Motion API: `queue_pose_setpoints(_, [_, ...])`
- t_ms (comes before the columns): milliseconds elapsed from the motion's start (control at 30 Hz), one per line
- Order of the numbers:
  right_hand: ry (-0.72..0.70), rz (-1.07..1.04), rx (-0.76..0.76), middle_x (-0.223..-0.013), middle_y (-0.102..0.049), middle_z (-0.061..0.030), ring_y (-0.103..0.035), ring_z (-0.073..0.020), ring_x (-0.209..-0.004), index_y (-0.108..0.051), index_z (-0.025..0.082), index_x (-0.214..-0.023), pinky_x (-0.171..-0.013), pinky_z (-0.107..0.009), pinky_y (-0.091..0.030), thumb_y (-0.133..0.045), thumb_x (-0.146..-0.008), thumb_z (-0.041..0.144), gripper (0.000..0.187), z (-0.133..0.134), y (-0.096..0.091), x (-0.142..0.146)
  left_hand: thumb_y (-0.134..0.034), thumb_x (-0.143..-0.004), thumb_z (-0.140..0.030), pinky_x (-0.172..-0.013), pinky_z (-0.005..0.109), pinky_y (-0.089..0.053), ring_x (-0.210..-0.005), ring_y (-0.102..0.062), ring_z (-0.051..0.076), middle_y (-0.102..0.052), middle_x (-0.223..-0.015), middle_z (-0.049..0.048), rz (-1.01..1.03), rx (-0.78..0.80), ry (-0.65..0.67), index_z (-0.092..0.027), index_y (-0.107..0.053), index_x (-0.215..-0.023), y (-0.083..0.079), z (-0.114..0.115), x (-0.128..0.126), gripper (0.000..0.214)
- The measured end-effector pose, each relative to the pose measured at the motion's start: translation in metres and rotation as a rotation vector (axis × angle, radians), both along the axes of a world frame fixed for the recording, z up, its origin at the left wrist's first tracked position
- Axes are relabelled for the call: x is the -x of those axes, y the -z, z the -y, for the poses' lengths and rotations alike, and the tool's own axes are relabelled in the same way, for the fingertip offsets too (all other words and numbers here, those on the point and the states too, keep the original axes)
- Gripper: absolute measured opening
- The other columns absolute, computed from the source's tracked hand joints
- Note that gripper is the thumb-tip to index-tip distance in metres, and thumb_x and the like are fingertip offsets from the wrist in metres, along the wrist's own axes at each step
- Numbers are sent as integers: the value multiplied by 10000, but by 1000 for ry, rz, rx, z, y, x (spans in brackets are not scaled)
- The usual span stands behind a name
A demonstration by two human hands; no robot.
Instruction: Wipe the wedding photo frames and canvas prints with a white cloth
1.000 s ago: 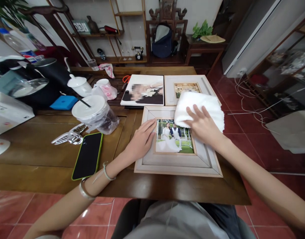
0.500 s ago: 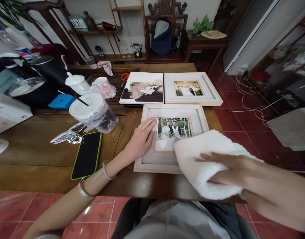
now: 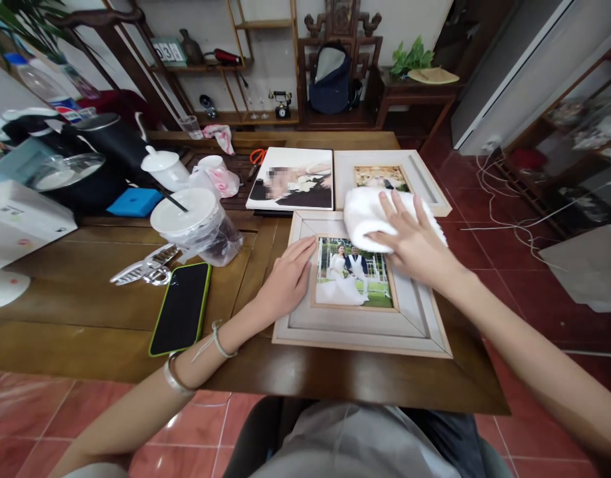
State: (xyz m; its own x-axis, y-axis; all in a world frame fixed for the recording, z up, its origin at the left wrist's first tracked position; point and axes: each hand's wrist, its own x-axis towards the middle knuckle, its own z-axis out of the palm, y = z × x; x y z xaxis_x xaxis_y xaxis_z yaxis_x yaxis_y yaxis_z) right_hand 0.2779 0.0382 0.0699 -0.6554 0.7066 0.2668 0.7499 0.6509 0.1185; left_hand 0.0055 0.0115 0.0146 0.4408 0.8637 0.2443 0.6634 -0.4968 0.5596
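Note:
A white picture frame (image 3: pixel 365 326) with a wedding photo (image 3: pixel 354 273) in its middle lies flat near the table's front edge. Resting flat on its left side is my left hand (image 3: pixel 287 277), fingers stretched out. My right hand (image 3: pixel 415 239) presses a folded white towel (image 3: pixel 361 211) against the frame's upper right part, fingers spread over the cloth and thumb at its lower edge. The towel covers the frame's top right rail and part of a second white frame (image 3: pixel 428 179) behind it. Beside that lies a white-edged picture panel (image 3: pixel 291 178).
A phone (image 3: pixel 180 309), a silver hair claw (image 3: pixel 146 269) and a lidded plastic cup in a bag (image 3: pixel 196 222) are left of my left arm. Farther back stand a white teapot (image 3: pixel 165 167), a blue box (image 3: pixel 135 201) and orange-handled scissors (image 3: pixel 257 157). The table (image 3: pixel 335 378) ends at the right.
My right hand has swept the towel from the frame's lower right up to its top right. The lower right corner and more of the photo now show. My left hand stays on the frame.

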Motion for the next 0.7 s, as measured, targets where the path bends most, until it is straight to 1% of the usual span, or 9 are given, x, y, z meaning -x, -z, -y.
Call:
queue_pose_setpoints(67, [9, 60, 28, -1559, -240, -100, -139, -433, -1410, -662, 196, -1143, -1077, -736, -101, -531, -675, -9, 528, -6, 10, 6, -312, -970, -203, -1154, 484, -297, -1387, -343, 233, -419, -1477, 127, -5, -1, -4, -136, -409, -1414, 0, 0, 0, 459])
queue_pose_setpoints(133, [9, 113, 62, -1514, -332, -139, -218, -423, -1395, -653, 193, -1168, -1067, -729, -153, -520, -697, -10, 530, -5, 13, 8, -316, -969, -202, -1156, 477, -297, -1387, -344, 232, -421, -1476, 125, -7, 0, -8, -134, -412, -1412, -1, 0, -1, 458])
queue_pose_setpoints(200, [-2, 142, 102, -1475, -387, -177, -271, -409, -1381, -638, 176, -1201, -1069, -694, -212, -521, -695, -17, 554, 5, 11, 8, -319, -967, -197, -1157, 469, -299, -1387, -344, 229, -420, -1477, 124, -6, -1, -9, -129, -414, -1410, 0, 1, -1, 458])
queue_pose_setpoints(267, [-28, 147, 151, -1463, -401, -193, -281, -406, -1377, -643, 169, -1197, -1070, -677, -233, -537, -677, -21, 563, 21, 8, 9, -322, -965, -192, -1153, 472, -306, -1385, -347, 229, -421, -1476, 124, -7, -2, -11, -127, -412, -1410, 0, 0, -2, 459])
queue_pose_setpoints(367, [-88, 112, 238, -1446, -438, -169, -318, -397, -1363, -678, 188, -1134, -1065, -673, -259, -554, -657, -7, 530, 56, 2, 11, -323, -963, -190, -1147, 487, -310, -1382, -351, 234, -424, -1475, 122, -12, -10, -12, -134, -411, -1411, 1, 0, -2, 460])
queue_pose_setpoints(433, [-138, 72, 297, -1439, -459, -132, -349, -378, -1352, -678, 223, -1128, -1070, -654, -285, -546, -638, -13, 560, 83, -6, 13, -320, -963, -188, -1154, 483, -299, -1382, -350, 231, -424, -1473, 128, -13, -21, -6, -123, -411, -1409, 1, 0, -2, 460])
queue_pose_setpoints(533, [-199, 6, 379, -1439, -469, -85, -380, -328, -1344, -656, 267, -1134, -1095, -580, -329, -521, -625, -4, 593, 117, -22, 15, -316, -963, -184, -1164, 468, -287, -1381, -349, 223, -429, -1467, 138, -12, -33, 0, -101, -414, -1403, 2, 0, -2, 459])
queue_pose_setpoints(633, [-227, -38, 415, -1425, -485, -86, -391, -265, -1343, -638, 266, -1115, -1096, -491, -374, -471, -646, 3, 563, 132, -32, 16, -313, -961, -181, -1153, 476, -304, -1381, -350, 226, -428, -1469, 131, -11, -26, -3, -113, -417, -1402, 2, 0, -2, 458])
queue_pose_setpoints(700, [-205, -61, 414, -1442, -460, -90, -353, -241, -1363, -630, 258, -1125, -1118, -462, -344, -440, -626, -37, 610, 128, -32, 16, -309, -961, -179, -1150, 484, -307, -1382, -348, 230, -426, -1469, 132, -8, -27, 2, -116, -417, -1402, 1, 0, -1, 458])
